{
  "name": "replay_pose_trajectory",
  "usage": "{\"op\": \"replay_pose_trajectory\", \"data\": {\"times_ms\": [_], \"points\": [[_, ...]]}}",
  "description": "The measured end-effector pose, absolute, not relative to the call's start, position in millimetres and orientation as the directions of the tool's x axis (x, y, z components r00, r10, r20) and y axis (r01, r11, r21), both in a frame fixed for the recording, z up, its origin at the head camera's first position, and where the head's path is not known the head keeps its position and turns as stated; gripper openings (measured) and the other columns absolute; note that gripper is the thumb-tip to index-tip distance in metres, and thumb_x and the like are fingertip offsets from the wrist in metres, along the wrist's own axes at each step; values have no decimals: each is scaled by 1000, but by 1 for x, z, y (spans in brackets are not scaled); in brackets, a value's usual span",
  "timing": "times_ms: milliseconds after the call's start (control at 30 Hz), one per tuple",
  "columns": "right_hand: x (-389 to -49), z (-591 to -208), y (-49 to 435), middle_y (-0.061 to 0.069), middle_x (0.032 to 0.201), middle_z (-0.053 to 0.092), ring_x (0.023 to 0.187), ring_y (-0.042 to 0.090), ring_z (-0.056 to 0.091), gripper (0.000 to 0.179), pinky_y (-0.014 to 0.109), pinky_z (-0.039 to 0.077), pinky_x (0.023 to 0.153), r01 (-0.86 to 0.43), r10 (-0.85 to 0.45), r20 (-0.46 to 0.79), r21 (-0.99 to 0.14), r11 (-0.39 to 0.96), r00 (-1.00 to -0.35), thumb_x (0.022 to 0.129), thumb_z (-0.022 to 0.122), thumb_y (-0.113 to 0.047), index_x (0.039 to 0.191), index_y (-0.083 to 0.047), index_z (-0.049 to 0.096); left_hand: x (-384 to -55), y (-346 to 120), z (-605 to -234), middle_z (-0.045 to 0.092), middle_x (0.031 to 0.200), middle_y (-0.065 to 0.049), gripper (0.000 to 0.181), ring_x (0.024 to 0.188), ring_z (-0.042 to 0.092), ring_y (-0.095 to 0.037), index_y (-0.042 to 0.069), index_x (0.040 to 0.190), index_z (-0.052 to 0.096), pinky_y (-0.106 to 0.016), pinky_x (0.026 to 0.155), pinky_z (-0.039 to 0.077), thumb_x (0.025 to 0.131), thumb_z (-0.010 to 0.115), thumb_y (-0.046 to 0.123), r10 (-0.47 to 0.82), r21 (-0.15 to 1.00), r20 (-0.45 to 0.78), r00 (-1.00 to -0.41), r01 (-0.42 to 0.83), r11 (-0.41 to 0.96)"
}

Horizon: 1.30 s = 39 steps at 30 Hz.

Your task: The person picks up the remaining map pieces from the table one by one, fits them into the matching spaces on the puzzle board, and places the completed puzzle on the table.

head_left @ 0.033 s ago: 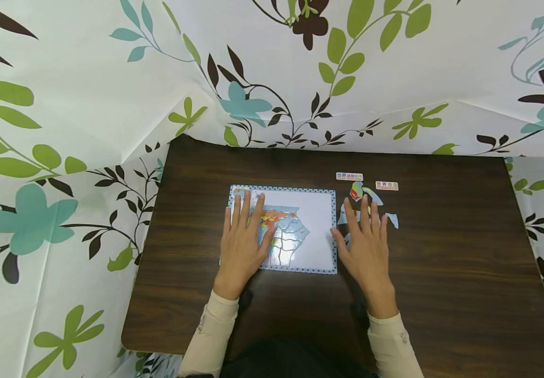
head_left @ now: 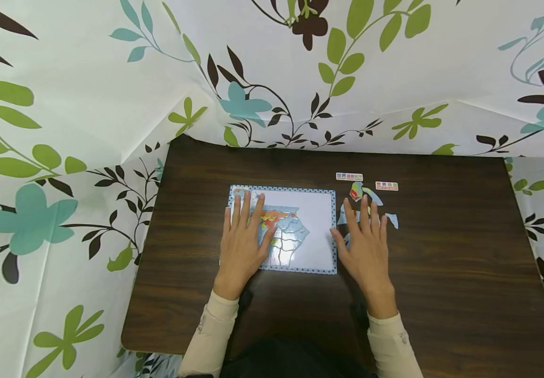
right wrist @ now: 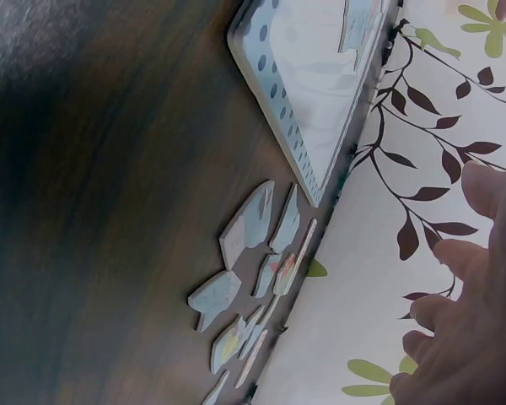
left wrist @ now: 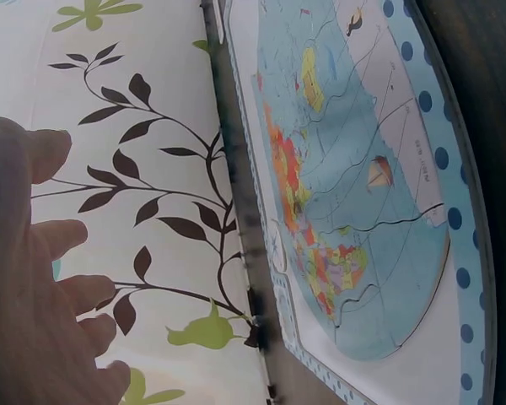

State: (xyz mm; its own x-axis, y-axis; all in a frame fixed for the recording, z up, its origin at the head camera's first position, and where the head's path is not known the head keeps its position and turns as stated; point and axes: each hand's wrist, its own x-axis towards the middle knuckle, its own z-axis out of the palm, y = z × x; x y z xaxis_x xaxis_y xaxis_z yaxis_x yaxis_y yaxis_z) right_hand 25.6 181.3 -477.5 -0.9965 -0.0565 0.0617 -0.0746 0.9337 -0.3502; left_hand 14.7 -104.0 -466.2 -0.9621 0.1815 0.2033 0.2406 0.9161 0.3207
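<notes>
A map jigsaw board (head_left: 319,226) with a dotted blue border lies on the table. Joined map pieces (head_left: 288,236) fill its left half, while the right half shows bare white. My left hand (head_left: 241,244), fingers extended, is over the left side of the board and hides part of the map. The left wrist view shows the joined blue map (left wrist: 346,169) beside that hand. To the right of the board, my right hand (head_left: 366,252) spreads its fingers over several loose puzzle pieces (head_left: 392,220), partly covering them. Those pieces (right wrist: 249,224) lie apart from the board's corner in the right wrist view.
Two small label strips with printed characters, one (head_left: 349,176) at the board's upper right and another (head_left: 387,185) farther right, lie beyond the loose pieces. The dark wooden table (head_left: 451,252) meets a leaf-patterned cloth (head_left: 300,68) along its back and sides.
</notes>
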Motion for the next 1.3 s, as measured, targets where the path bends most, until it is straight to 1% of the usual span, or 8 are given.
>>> {"op": "replay_pose_trajectory", "data": {"times_ms": [300,533,667,767,867,1067,1167,1300], "points": [[26,-478,182,13,167,4,155,36,0,75,58,0,122,-107,-76,103,-346,932,-992,99,53,-49,161,-24,20,14,-102,-468,11,168,-8,73,155,4,-29,25,161,19,-61,120,12,99,45,54,181,340,207,-961,244,908],[27,-475,181,11,168,1,155,30,-6,75,59,2,121,-94,-66,89,-358,929,-994,99,52,-49,161,-25,18,16,-105,-468,12,168,-10,74,155,4,-30,26,161,17,-61,120,11,99,48,52,169,339,189,-967,226,913],[26,-473,181,10,168,1,155,30,-5,75,59,3,122,-96,-67,93,-359,929,-993,99,53,-48,161,-25,18,16,-106,-469,18,166,-13,73,155,3,-29,27,161,17,-60,121,10,99,46,53,167,339,194,-967,225,913],[26,-472,180,13,167,4,155,31,-3,75,59,5,121,-97,-70,86,-363,927,-994,99,52,-48,161,-25,17,17,-108,-469,16,167,-12,74,155,3,-29,29,161,14,-60,121,11,99,45,53,162,342,181,-970,217,914],[24,-472,181,17,166,13,155,33,4,72,60,7,121,-95,-75,69,-363,927,-995,101,50,-48,161,-23,18,18,-109,-469,16,167,-13,74,155,9,-32,30,161,12,-62,119,15,99,46,53,156,358,156,-975,203,911],[4,-469,199,23,153,41,145,46,31,63,64,13,118,-109,-95,56,-402,909,-994,101,54,-37,154,-8,36,24,-117,-473,33,159,-23,70,144,34,-45,21,160,25,-67,109,32,100,54,44,170,397,63,-983,181,900],[-15,-469,214,25,149,46,141,49,36,57,67,18,116,-99,-93,35,-434,895,-995,102,55,-31,149,-1,43,30,-123,-477,35,156,-26,68,141,36,-51,15,157,31,-68,106,35,99,57,41,166,413,1,-986,151,898],[-43,-472,231,27,149,45,140,49,35,52,66,22,114,-44,-73,-38,-500,865,-997,104,53,-27,146,3,46,41,-133,-487,37,153,-29,67,134,39,-51,8,154,37,-63,104,39,98,62,36,104,431,-23,-994,84,898]]}}
